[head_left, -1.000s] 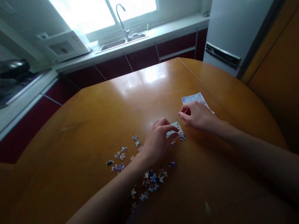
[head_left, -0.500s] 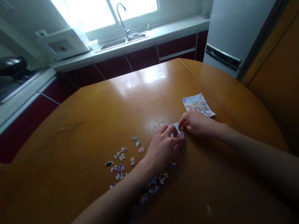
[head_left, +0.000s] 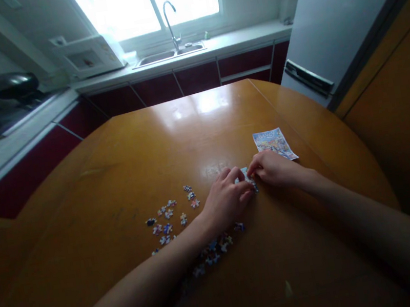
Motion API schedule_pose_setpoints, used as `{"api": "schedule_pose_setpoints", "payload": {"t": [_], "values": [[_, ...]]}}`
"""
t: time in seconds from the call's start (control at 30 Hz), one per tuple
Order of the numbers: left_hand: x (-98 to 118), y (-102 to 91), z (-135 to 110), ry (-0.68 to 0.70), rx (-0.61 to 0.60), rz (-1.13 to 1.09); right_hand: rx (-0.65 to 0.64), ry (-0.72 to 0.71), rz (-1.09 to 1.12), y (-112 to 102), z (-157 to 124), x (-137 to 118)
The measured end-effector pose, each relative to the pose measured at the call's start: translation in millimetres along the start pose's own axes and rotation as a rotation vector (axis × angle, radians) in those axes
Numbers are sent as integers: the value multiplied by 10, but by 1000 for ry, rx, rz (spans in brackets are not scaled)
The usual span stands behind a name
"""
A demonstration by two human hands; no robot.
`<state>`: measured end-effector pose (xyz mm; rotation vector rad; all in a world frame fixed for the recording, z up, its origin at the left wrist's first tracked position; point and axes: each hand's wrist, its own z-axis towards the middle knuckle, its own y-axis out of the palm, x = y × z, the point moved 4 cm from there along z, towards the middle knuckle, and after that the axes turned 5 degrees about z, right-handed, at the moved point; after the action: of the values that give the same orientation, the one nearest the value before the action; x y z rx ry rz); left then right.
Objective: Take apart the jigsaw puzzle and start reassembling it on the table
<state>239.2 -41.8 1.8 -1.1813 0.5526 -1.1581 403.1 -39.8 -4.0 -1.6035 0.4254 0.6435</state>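
A small patch of joined jigsaw pieces [head_left: 245, 171] lies on the table, mostly covered by my two hands. My left hand [head_left: 227, 194] is over its left and near side, with the fingers bent down and the fingertips on the patch. At the right edge my right hand [head_left: 271, 168] has thumb and index finger pinched together against the pieces. The exact piece between those fingertips is hidden. Loose jigsaw pieces [head_left: 167, 228] are scattered to the left of my left forearm, and more pieces [head_left: 225, 242] lie just below my left wrist.
A printed picture sheet [head_left: 275, 143] lies just beyond my right hand on the wooden table [head_left: 142, 148]. Past the table stand a counter with a sink [head_left: 156, 58], a wok [head_left: 9, 86] on the stove at left, and a fridge [head_left: 346, 12] at right.
The fingers of my left hand have drawn closer together over the joined pieces. My right hand stays at their right edge. The whole view has shifted slightly.
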Motion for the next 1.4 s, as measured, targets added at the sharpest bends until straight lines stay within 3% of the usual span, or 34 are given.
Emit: {"api": "schedule_pose_setpoints", "payload": {"t": [0.37, 0.83, 0.97, 1.17, 1.27, 1.4], "values": [[14, 1, 21, 23, 18, -14, -1, 4, -3, -24, -6, -38], [53, -57, 34, 38, -51, 11, -10, 12, 7, -33, -22, -45], [-78, -273, 97, -83, 73, -45, -1, 17, 64, -34, -26, -52], [-264, -899, 89, -242, 175, -37, 27, 52, 70, -58, -48, -51], [-323, -1137, -49, -282, 186, -14, -25, 50, 60, -45, -69, -48], [-410, -1239, -387, -327, 157, 13, -78, 51, 52, -11, -90, -38]]}}
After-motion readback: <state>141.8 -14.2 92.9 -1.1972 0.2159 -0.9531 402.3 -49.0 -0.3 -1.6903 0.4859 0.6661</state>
